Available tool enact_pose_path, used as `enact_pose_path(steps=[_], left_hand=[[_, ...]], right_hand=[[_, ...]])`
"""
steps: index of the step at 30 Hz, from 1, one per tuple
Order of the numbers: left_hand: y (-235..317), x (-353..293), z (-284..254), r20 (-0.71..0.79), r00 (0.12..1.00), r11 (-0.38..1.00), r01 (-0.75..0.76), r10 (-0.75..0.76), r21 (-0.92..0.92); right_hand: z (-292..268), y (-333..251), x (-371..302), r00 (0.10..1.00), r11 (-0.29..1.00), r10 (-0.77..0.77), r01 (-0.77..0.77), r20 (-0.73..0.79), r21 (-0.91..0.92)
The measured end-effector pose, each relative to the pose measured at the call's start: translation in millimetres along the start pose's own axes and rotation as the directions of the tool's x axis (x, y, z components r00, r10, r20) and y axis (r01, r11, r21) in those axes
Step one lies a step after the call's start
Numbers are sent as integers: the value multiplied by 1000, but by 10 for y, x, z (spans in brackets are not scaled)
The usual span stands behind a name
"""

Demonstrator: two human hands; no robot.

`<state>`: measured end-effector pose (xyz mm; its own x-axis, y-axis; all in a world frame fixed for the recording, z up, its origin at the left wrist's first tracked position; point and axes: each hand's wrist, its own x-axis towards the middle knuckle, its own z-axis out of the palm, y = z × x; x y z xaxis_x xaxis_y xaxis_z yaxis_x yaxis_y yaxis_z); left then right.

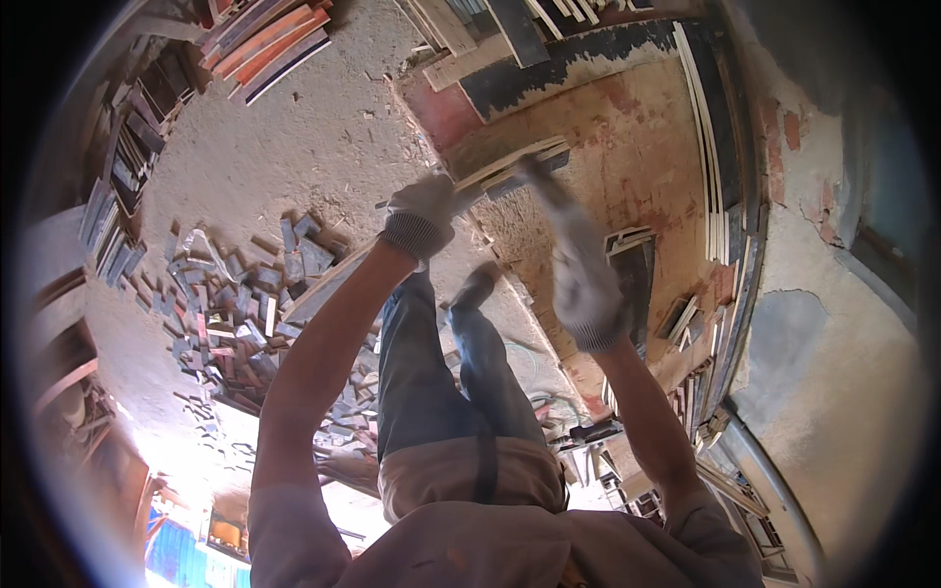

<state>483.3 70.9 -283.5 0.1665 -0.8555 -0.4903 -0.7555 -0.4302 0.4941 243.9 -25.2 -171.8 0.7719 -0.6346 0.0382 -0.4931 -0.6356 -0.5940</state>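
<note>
My left hand [423, 211], in a pale knitted glove, is closed round the near end of a narrow dark-faced wooden strip [512, 180]. A second pale strip [510, 162] lies alongside it, over the edge of the wooden work surface. My right hand [583, 274], gloved too, is wrapped round the handle of what looks like a hammer [549, 186], both smeared by motion. The hammer's head end is over the far part of the strips; whether it touches them I cannot tell. My left fingers are partly hidden behind the glove's back.
A large heap of wood offcuts [245, 304] covers the floor at the left. Red and dark boards [265, 44] are stacked at the far left. Long pale strips [701, 147] lie along the right side, beside the plastered wall [814, 343]. A dark board piece [632, 279] rests by my right hand.
</note>
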Motion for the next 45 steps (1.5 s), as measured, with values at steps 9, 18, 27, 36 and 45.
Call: enact_pose_path(steps=[9, 18, 27, 36, 45], left_hand=[[-13, 40, 112, 1, 994, 991, 110, -110, -81], [160, -52, 22, 36, 990, 990, 137, -138, 29], [128, -4, -126, 83, 969, 970, 237, -232, -49], [186, 20, -34, 118, 976, 983, 181, -184, 36], [134, 99, 16, 54, 964, 965, 261, -260, -7]], right_hand=[[-470, -260, 34, 964, 874, 267, -244, 4, 421], [-157, 124, 297, 988, 1000, 12, -8, 151, -30], [182, 78, 353, 949, 888, 208, -82, 236, -451], [-340, 132, 196, 986, 801, 63, -143, 155, 581], [-391, -154, 579, 981, 982, -136, 152, 140, -114]])
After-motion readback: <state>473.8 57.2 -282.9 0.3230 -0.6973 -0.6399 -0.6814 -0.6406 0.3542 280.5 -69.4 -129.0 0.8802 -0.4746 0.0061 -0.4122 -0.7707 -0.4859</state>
